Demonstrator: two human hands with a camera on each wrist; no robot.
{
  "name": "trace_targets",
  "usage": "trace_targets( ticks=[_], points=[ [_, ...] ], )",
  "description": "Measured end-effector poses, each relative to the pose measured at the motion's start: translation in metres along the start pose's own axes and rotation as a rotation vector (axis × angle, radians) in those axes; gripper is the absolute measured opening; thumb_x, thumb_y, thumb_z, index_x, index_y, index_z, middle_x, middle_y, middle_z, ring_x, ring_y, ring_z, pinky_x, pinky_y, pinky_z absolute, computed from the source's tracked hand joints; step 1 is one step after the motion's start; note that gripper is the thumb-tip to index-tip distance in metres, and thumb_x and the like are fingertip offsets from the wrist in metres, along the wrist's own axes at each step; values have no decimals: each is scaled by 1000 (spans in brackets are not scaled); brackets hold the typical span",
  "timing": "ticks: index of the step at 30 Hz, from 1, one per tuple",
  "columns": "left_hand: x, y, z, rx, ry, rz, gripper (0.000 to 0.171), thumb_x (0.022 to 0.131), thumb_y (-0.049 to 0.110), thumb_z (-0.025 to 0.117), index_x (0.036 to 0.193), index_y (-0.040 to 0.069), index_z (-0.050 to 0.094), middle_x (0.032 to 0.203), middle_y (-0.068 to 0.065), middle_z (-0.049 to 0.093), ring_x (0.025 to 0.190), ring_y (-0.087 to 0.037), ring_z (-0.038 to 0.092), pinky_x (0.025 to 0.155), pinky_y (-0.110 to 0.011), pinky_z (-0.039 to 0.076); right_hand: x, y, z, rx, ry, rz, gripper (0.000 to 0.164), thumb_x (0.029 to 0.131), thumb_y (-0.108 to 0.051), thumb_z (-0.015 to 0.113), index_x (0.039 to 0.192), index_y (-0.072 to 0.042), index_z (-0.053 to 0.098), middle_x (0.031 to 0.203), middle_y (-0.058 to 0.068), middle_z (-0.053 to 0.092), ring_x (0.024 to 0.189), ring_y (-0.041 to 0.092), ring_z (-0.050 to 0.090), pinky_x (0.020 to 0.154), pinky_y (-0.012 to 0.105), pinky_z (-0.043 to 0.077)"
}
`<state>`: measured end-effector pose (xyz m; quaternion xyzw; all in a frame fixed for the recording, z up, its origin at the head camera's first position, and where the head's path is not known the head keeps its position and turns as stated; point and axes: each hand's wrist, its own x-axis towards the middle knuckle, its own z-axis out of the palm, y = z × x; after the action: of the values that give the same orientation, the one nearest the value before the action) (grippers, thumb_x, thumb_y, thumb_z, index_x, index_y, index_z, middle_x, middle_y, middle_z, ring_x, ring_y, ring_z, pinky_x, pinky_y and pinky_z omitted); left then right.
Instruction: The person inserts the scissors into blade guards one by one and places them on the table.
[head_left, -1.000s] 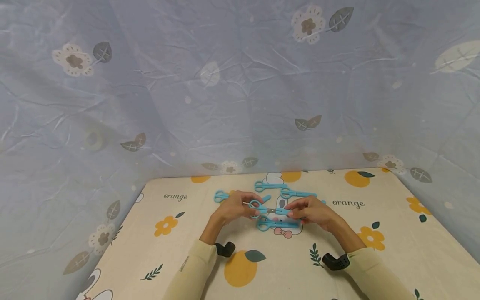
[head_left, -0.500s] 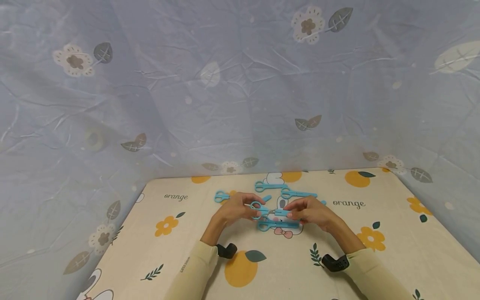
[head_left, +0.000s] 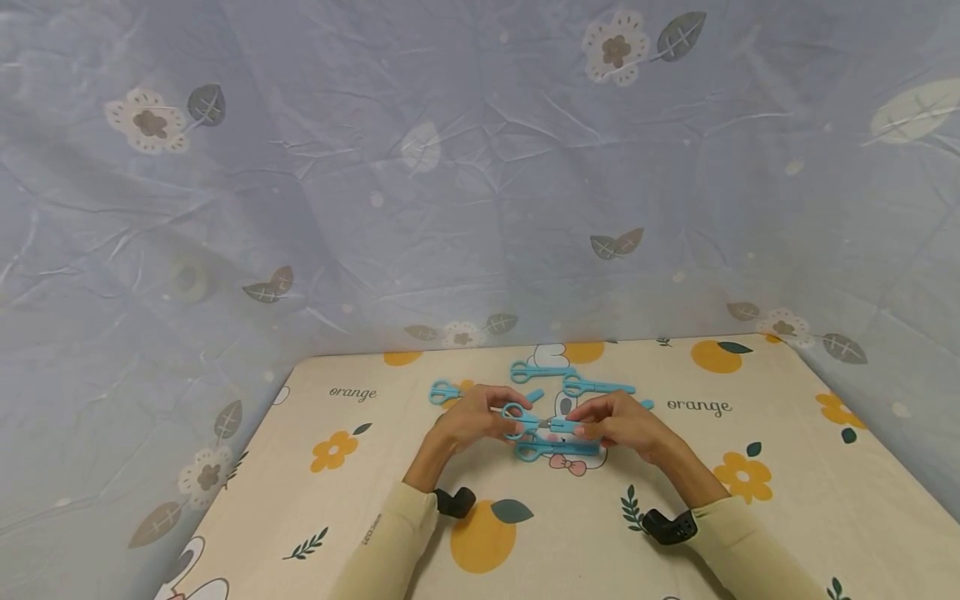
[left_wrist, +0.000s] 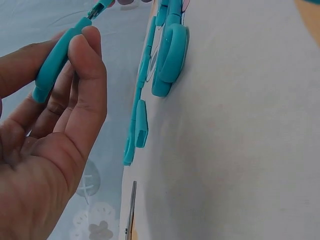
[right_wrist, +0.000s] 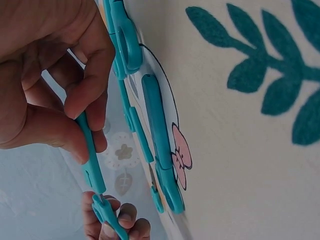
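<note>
In the head view, my left hand (head_left: 474,417) holds a pair of light-blue scissors (head_left: 528,424) by the finger loops. My right hand (head_left: 628,423) pinches the blue blade cap (head_left: 562,426) between thumb and fingers. A short stretch of metal blade shows between cap and handles, so the cap covers only part of the blades. Both are held above the table. The right wrist view shows the cap (right_wrist: 94,167) in line with the scissors (right_wrist: 109,215). Just below the hands lies a capped pair of scissors (head_left: 570,449).
Two more capped pairs, the far scissors (head_left: 547,372) and the scissors to their right (head_left: 603,387), lie behind. Uncapped scissors (head_left: 444,392) lie partly behind my left hand, near a loose cap (head_left: 534,396). A blue end (head_left: 647,404) pokes out behind my right hand. Patterned cloth (head_left: 585,542) covers the table.
The scissors and the cap have come slightly closer together, and less bare blade shows between them. Both hands keep their grips; the things on the table have stayed put.
</note>
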<state>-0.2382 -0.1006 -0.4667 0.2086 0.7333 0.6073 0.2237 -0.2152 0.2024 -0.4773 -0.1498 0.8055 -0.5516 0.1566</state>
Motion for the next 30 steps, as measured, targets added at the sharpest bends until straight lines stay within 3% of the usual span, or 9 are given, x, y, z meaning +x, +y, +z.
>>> trace_targets(
  ticks=[10,19,30],
  points=[
    [1,2,2,74,-6,47,36,93,-9,73,129,-12,67,98,-4,64,80,-14,74,85,-51,68,-1,-2,2,24,12,49,33,94,-13,79,123,1,78,93,3,69,80,18,56,61,28,52],
    [-1,6,6,142,-15,77,34,93,-8,75,126,-11,69,101,-3,66,82,-11,73,80,-41,69,-1,-3,1,20,10,55,30,94,-13,78,121,1,79,92,1,71,78,18,57,60,29,51],
    [1,3,8,93,6,26,36,93,-8,73,129,-10,69,100,-5,66,80,-14,71,80,-40,69,0,-2,5,15,42,54,29,94,-10,79,120,2,79,88,0,70,70,15,50,54,27,42]
  ],
)
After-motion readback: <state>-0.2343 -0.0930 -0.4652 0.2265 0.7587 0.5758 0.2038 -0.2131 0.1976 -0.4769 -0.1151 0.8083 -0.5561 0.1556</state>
